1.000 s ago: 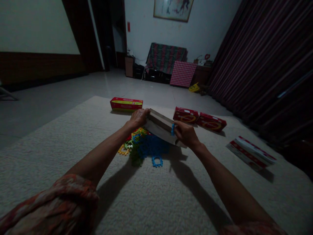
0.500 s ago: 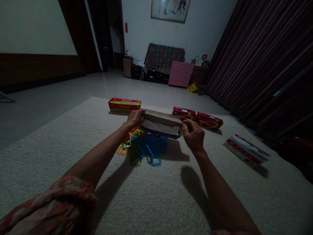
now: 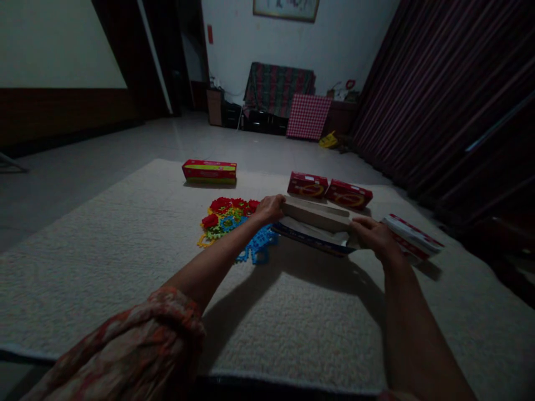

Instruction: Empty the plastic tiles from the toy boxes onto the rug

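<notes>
Between my two hands is an open cardboard box (image 3: 317, 220), dark blue outside and pale inside, held above the mat. My left hand (image 3: 271, 209) grips its left end, and my right hand (image 3: 374, 236) grips its right end. Some white lining shows inside the box; whether anything else lies in it I cannot tell. Left of the box, partly behind my left forearm, lies a pile of plastic toy pieces (image 3: 228, 221) in red, yellow, green and blue.
A red and yellow box (image 3: 210, 172) stands at the far left of the cream mat (image 3: 104, 262). Two dark red boxes (image 3: 308, 185) stand behind the held box. A white and red box (image 3: 412, 236) lies on the right, partly behind my right hand.
Both hands have carried the open box to the right, off the toy pile, so more of the red pieces show. The view has tipped down slightly.
</notes>
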A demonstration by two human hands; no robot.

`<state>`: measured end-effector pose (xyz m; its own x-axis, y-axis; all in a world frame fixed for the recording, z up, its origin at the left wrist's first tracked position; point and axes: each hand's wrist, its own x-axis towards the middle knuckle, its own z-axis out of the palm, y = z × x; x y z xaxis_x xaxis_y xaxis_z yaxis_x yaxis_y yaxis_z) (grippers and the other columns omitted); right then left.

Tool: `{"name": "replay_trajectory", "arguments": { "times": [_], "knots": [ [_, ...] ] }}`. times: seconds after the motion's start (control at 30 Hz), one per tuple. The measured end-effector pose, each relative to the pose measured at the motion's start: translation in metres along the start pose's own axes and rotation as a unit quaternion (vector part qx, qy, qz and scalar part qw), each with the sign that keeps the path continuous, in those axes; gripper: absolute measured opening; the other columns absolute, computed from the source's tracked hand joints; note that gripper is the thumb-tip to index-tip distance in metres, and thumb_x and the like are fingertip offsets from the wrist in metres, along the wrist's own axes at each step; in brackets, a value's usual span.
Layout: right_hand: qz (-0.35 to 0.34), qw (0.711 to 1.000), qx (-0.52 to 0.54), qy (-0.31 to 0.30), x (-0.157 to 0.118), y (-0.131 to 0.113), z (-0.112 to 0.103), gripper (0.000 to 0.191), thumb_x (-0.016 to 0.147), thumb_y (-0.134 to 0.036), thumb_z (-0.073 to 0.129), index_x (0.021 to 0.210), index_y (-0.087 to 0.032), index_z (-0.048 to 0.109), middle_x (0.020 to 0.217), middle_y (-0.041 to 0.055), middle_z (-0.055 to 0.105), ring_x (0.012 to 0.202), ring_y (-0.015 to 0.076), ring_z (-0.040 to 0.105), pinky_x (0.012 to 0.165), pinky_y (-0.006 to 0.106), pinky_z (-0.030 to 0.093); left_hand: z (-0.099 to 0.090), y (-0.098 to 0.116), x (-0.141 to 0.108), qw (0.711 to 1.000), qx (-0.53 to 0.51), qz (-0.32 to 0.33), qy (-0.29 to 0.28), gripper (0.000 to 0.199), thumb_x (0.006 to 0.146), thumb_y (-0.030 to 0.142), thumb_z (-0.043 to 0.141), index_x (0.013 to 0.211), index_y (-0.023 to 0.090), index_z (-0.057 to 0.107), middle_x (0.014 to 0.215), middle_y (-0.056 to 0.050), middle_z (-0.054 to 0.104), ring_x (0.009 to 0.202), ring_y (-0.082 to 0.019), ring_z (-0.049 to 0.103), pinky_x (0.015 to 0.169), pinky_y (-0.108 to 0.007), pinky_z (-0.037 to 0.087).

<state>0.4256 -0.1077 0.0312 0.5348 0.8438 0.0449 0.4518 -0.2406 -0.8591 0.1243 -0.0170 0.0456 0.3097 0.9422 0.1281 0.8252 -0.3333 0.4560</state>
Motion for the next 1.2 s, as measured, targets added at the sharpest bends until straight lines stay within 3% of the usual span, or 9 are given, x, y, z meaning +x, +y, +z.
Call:
{"name": "replay_trajectory", "arguments": {
  "times": [0.23, 0.43, 0.53, 0.67, 0.73, 0.83, 1.03, 1.1, 1.2],
  "knots": [
    [0.034, 0.998, -0.004, -0.055, -0.01, 0.01, -0.025, 0.027, 0.065, -0.028, 0.078, 0.089, -0.018, 0.073, 0.082, 0.0066, 0.075, 0.071, 0.0208, 0.069, 0.057, 0.027, 0.052, 0.03, 0.012, -0.013, 0.999, 0.001, 0.017, -0.044, 0.056, 0.083, 0.015, 0.061, 0.138, 0.024, 0.059, 0.125, -0.008, 0.071, 0.116, -0.026, 0.065, 0.097, -0.031, 0.048],
    [0.025, 1.0, 0.011, -0.006, -0.009, 0.026, -0.021, 0.027, 0.073, -0.034, 0.071, 0.094, -0.017, 0.071, 0.089, 0.0084, 0.074, 0.072, 0.0189, 0.067, 0.059, 0.026, 0.051, 0.043, -0.017, -0.021, 0.997, -0.069, -0.015, -0.027, 0.057, 0.09, 0.048, 0.061, 0.137, 0.016, 0.06, 0.113, -0.013, 0.075, 0.112, -0.029, 0.067, 0.097, -0.035, 0.048],
    [0.014, 0.999, 0.045, -0.005, -0.011, 0.03, -0.021, 0.025, 0.076, -0.038, 0.065, 0.09, -0.018, 0.07, 0.092, 0.0084, 0.073, 0.074, 0.0184, 0.066, 0.056, 0.025, 0.051, 0.047, -0.03, -0.023, 0.992, -0.119, -0.041, 0.019, 0.05, 0.089, 0.047, 0.062, 0.127, 0.015, 0.067, 0.115, -0.015, 0.074, 0.111, -0.03, 0.067, 0.094, -0.036, 0.049],
    [0.034, 0.99, 0.14, 0.0, -0.016, 0.032, -0.02, 0.025, 0.08, -0.04, 0.061, 0.095, -0.021, 0.066, 0.105, 0.0099, 0.071, 0.079, 0.0187, 0.068, 0.056, 0.025, 0.054, 0.052, -0.038, -0.022, 0.961, -0.265, -0.055, 0.061, 0.04, 0.089, 0.031, 0.057, 0.121, 0.012, 0.068, 0.085, -0.008, 0.073, 0.079, -0.021, 0.068, 0.073, -0.03, 0.051],
    [0.041, 0.985, 0.167, 0.001, -0.018, 0.034, -0.02, 0.024, 0.079, -0.037, 0.061, 0.097, -0.022, 0.064, 0.107, 0.0097, 0.071, 0.082, 0.0188, 0.069, 0.058, 0.025, 0.056, 0.053, -0.038, -0.021, 0.935, -0.347, -0.046, 0.059, 0.045, 0.085, 0.024, 0.053, 0.126, 0.01, 0.065, 0.064, -0.001, 0.063, 0.059, -0.016, 0.059, 0.058, -0.025, 0.046],
    [0.029, 0.988, 0.152, -0.007, -0.018, 0.04, -0.018, 0.027, 0.071, -0.03, 0.068, 0.096, -0.022, 0.065, 0.106, 0.0084, 0.071, 0.087, 0.02, 0.069, 0.062, 0.027, 0.057, 0.053, -0.034, -0.019, 0.906, -0.417, -0.031, 0.06, 0.051, 0.078, 0.019, 0.052, 0.127, 0.01, 0.064, 0.053, 0.006, 0.051, 0.048, -0.011, 0.046, 0.05, -0.022, 0.037],
    [-0.009, 0.997, 0.062, -0.048, -0.016, 0.045, -0.018, 0.046, 0.065, -0.032, 0.075, 0.108, -0.018, 0.067, 0.121, 0.012, 0.069, 0.093, 0.0243, 0.07, 0.076, 0.036, 0.058, 0.051, -0.019, -0.02, 0.882, -0.471, -0.026, 0.02, 0.043, 0.08, 0.027, 0.058, 0.119, 0.013, 0.068, 0.08, -0.003, 0.069, 0.06, -0.011, 0.059, 0.055, -0.021, 0.044],
    [-0.013, 0.998, 0.026, -0.057, -0.013, 0.045, -0.018, 0.05, 0.065, -0.031, 0.074, 0.113, -0.018, 0.067, 0.126, 0.0137, 0.067, 0.097, 0.0261, 0.07, 0.081, 0.038, 0.057, 0.054, -0.017, -0.02, 0.894, -0.447, -0.012, 0.01, 0.042, 0.077, 0.026, 0.063, 0.117, 0.015, 0.069, 0.087, -0.004, 0.072, 0.068, -0.013, 0.063, 0.061, -0.023, 0.049],
    [-0.018, 0.998, -0.012, -0.064, -0.007, 0.045, -0.015, 0.053, 0.065, -0.029, 0.073, 0.116, -0.017, 0.066, 0.127, 0.0144, 0.067, 0.104, 0.0279, 0.068, 0.088, 0.039, 0.056, 0.059, -0.018, -0.02, 0.941, -0.337, -0.01, 0.029, 0.056, 0.069, 0.019, 0.071, 0.125, 0.018, 0.068, 0.098, -0.005, 0.073, 0.074, -0.015, 0.064, 0.071, -0.026, 0.052]
  ]
}}
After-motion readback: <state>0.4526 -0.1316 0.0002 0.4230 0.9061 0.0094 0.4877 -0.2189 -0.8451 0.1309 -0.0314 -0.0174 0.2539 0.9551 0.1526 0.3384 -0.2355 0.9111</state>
